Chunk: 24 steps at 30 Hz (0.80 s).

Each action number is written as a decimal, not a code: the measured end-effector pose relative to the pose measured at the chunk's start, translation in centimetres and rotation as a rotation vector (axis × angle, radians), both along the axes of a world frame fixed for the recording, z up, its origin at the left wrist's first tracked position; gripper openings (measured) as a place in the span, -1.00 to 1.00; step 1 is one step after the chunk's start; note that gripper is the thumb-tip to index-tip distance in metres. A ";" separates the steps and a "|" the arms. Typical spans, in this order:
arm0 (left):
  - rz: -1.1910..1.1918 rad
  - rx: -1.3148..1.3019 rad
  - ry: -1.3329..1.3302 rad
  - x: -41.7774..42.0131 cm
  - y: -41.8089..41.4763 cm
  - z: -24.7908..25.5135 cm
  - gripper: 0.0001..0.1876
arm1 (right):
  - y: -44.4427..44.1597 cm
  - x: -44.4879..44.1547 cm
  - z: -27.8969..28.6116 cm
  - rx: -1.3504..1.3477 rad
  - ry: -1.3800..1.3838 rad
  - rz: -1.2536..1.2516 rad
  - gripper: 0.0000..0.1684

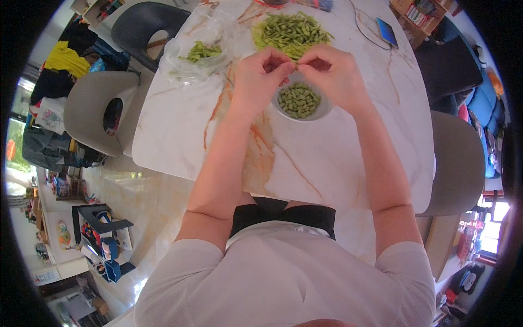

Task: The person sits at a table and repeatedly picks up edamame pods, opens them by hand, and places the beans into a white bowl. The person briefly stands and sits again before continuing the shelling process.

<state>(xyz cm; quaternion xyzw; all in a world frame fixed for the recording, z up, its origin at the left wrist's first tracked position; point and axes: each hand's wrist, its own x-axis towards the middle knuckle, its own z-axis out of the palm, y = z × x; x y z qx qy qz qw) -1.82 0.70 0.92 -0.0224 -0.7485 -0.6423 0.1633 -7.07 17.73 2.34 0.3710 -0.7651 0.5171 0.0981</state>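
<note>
My left hand [265,79] and my right hand [333,75] meet fingertip to fingertip above a white bowl [325,110]. A small green piece, likely a soybean pod, is pinched between them, mostly hidden by the fingers. Shelled green soybeans [299,100] lie in the bowl. Just beyond my hands is a heap of green soybean pods [292,29]. To the left, a clear plastic bag [173,67] lies open, with green pods or empty hulls [202,52] in it; which of the two I cannot tell.
The marble-patterned table [179,122] spreads before me. A phone [387,32] with a cable [359,26] lies at the far right. Chairs stand at both sides, one grey [96,110] at the left and another [455,163] at the right. A red-rimmed item is at the far edge.
</note>
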 end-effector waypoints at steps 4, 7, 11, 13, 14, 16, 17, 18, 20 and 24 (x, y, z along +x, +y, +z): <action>-0.133 -0.076 -0.025 0.1 -0.5 -0.3 -0.93 | 0.7 -0.5 0.3 0.102 -0.263 0.030 -0.85; -0.240 -0.127 -0.072 0.2 -0.8 -0.5 -0.95 | 0.7 -0.7 0.2 0.160 -0.341 0.046 -0.84; -0.236 -0.101 -0.106 -0.1 -1.9 -0.6 -0.96 | 0.1 0.5 0.7 0.300 -0.154 -0.063 -0.83; -0.102 0.003 -0.081 -0.6 -2.8 -0.4 -0.97 | 0.2 0.5 0.8 0.335 -0.101 -0.064 -0.83; 0.022 0.065 -0.049 -0.8 -3.3 -0.2 -0.97 | 0.4 0.5 0.7 0.359 -0.078 -0.046 -0.83; 0.247 0.169 0.017 -1.4 -4.9 -0.1 -0.96 | 0.5 0.5 0.7 0.379 -0.038 -0.002 -0.83; 0.343 0.211 0.049 -1.9 -6.2 -0.7 -0.94 | 0.5 0.5 0.8 0.373 -0.023 0.023 -0.84; 0.440 0.257 0.084 -2.4 -7.3 -1.4 -0.92 | 0.5 0.4 0.9 0.371 -0.003 0.047 -0.84; 0.491 0.420 0.172 -3.4 -8.6 -2.6 -0.89 | 0.2 -1.5 1.4 0.295 -0.021 -0.036 -0.82; 0.530 0.510 0.224 -4.5 -10.6 -4.2 -0.71 | -1.8 -8.7 0.6 0.381 0.135 -0.161 -0.82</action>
